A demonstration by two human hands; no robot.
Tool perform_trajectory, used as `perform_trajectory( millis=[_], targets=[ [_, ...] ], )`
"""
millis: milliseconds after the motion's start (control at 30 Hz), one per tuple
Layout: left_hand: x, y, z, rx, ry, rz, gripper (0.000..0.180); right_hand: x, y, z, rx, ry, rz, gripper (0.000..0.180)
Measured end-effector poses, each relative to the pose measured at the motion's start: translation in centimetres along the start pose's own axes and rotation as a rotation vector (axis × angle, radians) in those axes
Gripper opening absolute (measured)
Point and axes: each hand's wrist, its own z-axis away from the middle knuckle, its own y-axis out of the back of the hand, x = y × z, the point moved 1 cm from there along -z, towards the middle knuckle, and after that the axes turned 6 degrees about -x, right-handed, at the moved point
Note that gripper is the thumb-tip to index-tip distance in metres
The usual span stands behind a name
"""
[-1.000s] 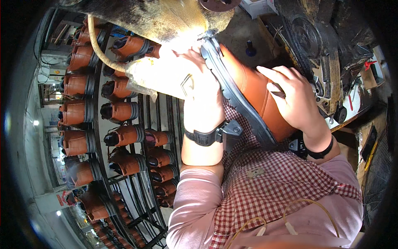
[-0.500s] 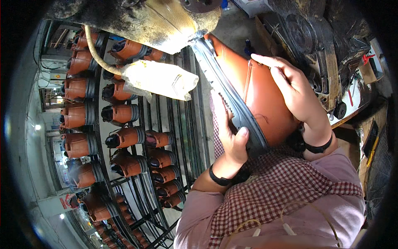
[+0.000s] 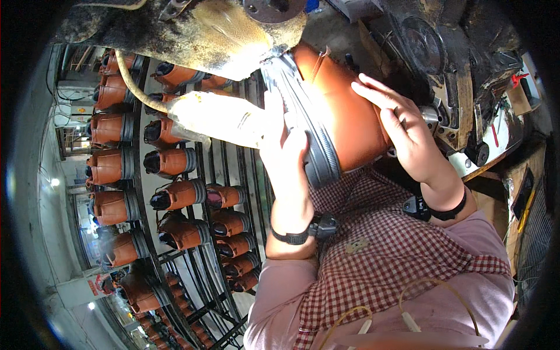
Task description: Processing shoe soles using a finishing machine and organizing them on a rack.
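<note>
- Boot (image 3: 356,116), one: brown leather, dark sole, between both hands, far end against machine head (image 3: 216,41).
- Left hand (image 3: 283,157), one: laid against the sole, thumb at its edge; glare washes out the fingers, so closure cannot be told.
- Right hand (image 3: 405,131), one: fingers extended, resting along the leather upper, unclenched.
- Wristbands (image 3: 291,238), two: black, one per arm.
- Checked apron (image 3: 402,239), one.
- Racked boots (image 3: 111,165), more than a dozen: brown, at left.

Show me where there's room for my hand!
Probably over the checked apron, below the boot, between the wristbands; maybe the white tabletop beside the thin red tool. It's crowded around the left hand and stained machine, and on the boot-filled rack.
</note>
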Motion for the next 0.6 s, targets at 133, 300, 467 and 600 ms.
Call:
perform_trajectory(
  millis=[133, 300, 467, 600],
  targets=[
    [-1.4, 2.7, -2.7, -0.056, -0.078, -0.323, 0.058, 0.5, -0.7, -0.2, 0.004, 0.026, 0.02, 0.034],
    [0.0, 1.0, -4.1, -0.009, -0.056, -0.11, 0.058, 1.4, -1.1, 0.1, -0.003, 0.025, 0.159, 0.038],
    [-0.2, 0.2, -4.6, 0.025, -0.052, -0.04, 0.056, 3.6, -1.4, 0.0, -0.03, 0.035, 0.077, 0.042],
    [-0.4, 2.1, -4.3, -0.133, 0.089, 0.054, 0.057, 5.6, -0.7, -0.2, 0.194, 0.113, -0.066, 0.045]
  ],
)
